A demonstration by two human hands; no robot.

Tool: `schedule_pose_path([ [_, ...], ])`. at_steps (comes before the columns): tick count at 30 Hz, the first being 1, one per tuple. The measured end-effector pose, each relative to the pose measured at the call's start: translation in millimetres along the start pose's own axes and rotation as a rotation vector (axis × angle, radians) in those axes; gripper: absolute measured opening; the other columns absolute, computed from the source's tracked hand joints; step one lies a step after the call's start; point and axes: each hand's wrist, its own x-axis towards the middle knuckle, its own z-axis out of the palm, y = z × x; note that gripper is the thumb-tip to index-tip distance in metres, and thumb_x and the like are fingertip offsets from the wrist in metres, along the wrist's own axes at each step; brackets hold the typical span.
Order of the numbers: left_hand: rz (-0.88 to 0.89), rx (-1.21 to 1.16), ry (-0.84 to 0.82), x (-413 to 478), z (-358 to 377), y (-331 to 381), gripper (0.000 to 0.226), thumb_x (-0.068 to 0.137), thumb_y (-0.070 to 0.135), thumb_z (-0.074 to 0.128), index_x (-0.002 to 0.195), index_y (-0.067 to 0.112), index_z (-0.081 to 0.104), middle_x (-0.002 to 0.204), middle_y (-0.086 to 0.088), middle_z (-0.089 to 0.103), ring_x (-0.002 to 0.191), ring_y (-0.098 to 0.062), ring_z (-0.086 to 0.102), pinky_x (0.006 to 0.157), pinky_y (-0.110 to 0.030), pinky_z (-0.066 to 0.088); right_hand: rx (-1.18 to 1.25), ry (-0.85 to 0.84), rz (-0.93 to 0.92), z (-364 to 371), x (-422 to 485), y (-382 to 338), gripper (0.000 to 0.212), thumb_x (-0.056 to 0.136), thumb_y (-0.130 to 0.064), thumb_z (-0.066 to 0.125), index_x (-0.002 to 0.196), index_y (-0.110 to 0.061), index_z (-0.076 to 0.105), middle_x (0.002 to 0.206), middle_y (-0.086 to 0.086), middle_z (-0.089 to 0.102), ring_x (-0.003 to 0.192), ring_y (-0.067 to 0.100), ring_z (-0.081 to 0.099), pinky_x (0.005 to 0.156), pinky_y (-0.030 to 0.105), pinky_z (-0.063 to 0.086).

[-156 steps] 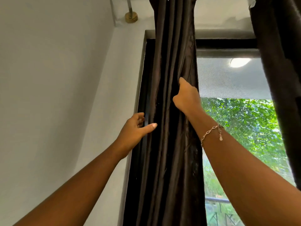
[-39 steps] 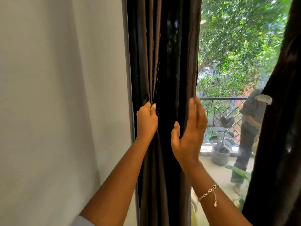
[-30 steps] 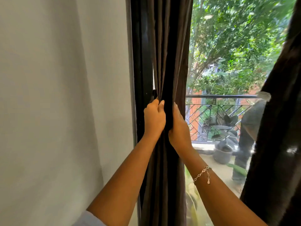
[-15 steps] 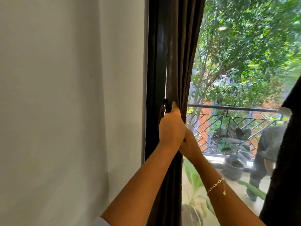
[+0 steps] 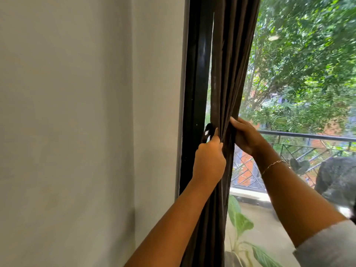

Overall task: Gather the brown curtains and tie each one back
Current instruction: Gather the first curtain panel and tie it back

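Grey wall (image 5: 86,132) fills 9 o'clock, black window frame (image 5: 194,93) beside it. From 12 to 6 hangs the brown curtain (image 5: 229,74), bunched. Right hand (image 5: 247,136) clasps the bunch; left hand (image 5: 209,164), at its 8 o'clock, pinches the folds. Best, I'd judge: squeeze the pleats tight while drawing the small dark loop (image 5: 207,131) round

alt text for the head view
A person's left hand grips the gathered folds of a brown curtain beside a black window frame while the right hand holds them from the other side. Trees and a balcony railing show outside.
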Motion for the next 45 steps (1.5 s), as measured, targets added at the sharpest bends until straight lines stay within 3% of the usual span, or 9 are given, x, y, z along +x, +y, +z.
schedule_pose_path([
  [14, -0.019, -0.013, 0.043, -3.9, -4.9, -11.1, 0.042, 0.098, 0.011, 0.039, 0.140, 0.009, 0.036, 0.106, -0.017, 0.065, 0.097, -0.028, 0.064, 0.093, -0.035, 0.051, 0.019, 0.007, -0.042, 16.6, 5.0, 8.5, 0.030, 0.055, -0.024, 0.076, 0.084, -0.017, 0.074, 0.083, -0.001, 0.075, 0.079, 0.013, 0.072, 0.068, 0.024, 0.057],
  [20, -0.031, 0.081, 0.070, -1.7, 1.5, -10.8, 0.053, 0.098, 0.008, 0.038, 0.146, 0.014, 0.019, 0.102, -0.015, 0.065, 0.094, -0.026, 0.065, 0.086, -0.032, 0.051, -0.598, 0.320, -0.243, 37.8, -12.8, 3.5, 0.029, 0.087, -0.005, 0.058, 0.116, 0.000, 0.058, 0.103, 0.016, 0.068, 0.086, 0.023, 0.066, 0.071, 0.028, 0.052],
  [23, -0.029, 0.138, 0.061, -1.2, 7.5, -6.1, 0.056, 0.096, 0.002, 0.032, 0.147, 0.012, 0.012, 0.105, -0.018, 0.062, 0.087, -0.030, 0.063, 0.076, -0.035, 0.050, -1.021, 0.451, -0.369, 55.6, -24.6, 5.4, 0.028, 0.089, -0.007, 0.053, 0.116, -0.002, 0.048, 0.080, 0.013, 0.063, 0.064, 0.026, 0.054, 0.054, 0.026, 0.033],
  [25, -0.028, 0.152, 0.035, -2.5, 11.9, -1.3, 0.057, 0.097, 0.004, 0.030, 0.148, 0.012, 0.005, 0.114, -0.020, 0.059, 0.089, -0.031, 0.062, 0.078, -0.038, 0.051, -1.050, 0.418, -0.332, 64.7, -31.6, 4.0, 0.023, 0.091, -0.019, 0.055, 0.108, -0.008, 0.044, 0.065, -0.002, 0.050, 0.053, 0.017, 0.044, 0.045, 0.025, 0.025],
  [29, -0.008, 0.191, 0.013, -0.6, 17.5, 3.4, 0.057, 0.100, 0.015, 0.031, 0.147, 0.007, 0.000, 0.133, -0.019, 0.048, 0.105, -0.029, 0.060, 0.089, -0.038, 0.051, -0.747, 0.291, -0.190, 68.1, -38.8, -6.2, 0.023, 0.096, -0.022, 0.048, 0.110, -0.008, 0.059, 0.091, 0.005, 0.064, 0.078, 0.019, 0.057, 0.063, 0.016, 0.042],
  [33, -0.010, 0.186, -0.008, -0.6, 18.8, 6.8, 0.060, 0.093, 0.002, 0.042, 0.146, 0.003, 0.014, 0.138, -0.021, 0.044, 0.116, -0.036, 0.053, 0.093, -0.043, 0.046, -0.372, 0.152, -0.009, 68.3, -49.5, -14.5, 0.049, 0.081, -0.066, 0.039, 0.088, -0.027, 0.067, 0.089, -0.005, 0.071, 0.085, 0.011, 0.068, 0.077, 0.027, 0.052],
  [36, 0.021, 0.163, -0.053, -1.5, 21.5, 9.3, 0.050, 0.096, 0.006, 0.039, 0.143, 0.001, 0.024, 0.137, -0.018, 0.046, 0.121, -0.031, 0.050, 0.099, -0.033, 0.041, -0.427, 0.180, -0.046, 68.9, -48.2, -13.3, 0.027, 0.086, -0.042, 0.059, 0.089, -0.016, 0.065, 0.074, -0.002, 0.068, 0.073, 0.016, 0.066, 0.071, 0.031, 0.050],
  [39, 0.067, 0.194, 0.010, -5.1, 21.9, 3.1, 0.048, 0.098, 0.013, 0.038, 0.144, 0.009, 0.026, 0.143, -0.013, 0.042, 0.125, -0.028, 0.049, 0.104, -0.035, 0.041, -0.531, 0.307, -0.055, 67.4, -44.6, -14.7, 0.014, 0.094, -0.015, 0.049, 0.095, -0.009, 0.062, 0.079, 0.005, 0.064, 0.080, 0.023, 0.063, 0.076, 0.033, 0.048],
  [45, 0.086, 0.039, 0.469, -14.0, 5.8, -13.0, 0.026, 0.087, 0.028, 0.060, 0.108, 0.014, 0.068, 0.102, -0.008, 0.072, 0.078, -0.023, 0.070, 0.062, -0.022, 0.050, -0.669, 0.368, -0.067, 59.1, -47.5, -15.6, 0.030, 0.096, -0.015, 0.046, 0.122, -0.003, 0.056, 0.117, 0.015, 0.063, 0.108, 0.029, 0.059, 0.092, 0.037, 0.048],
])
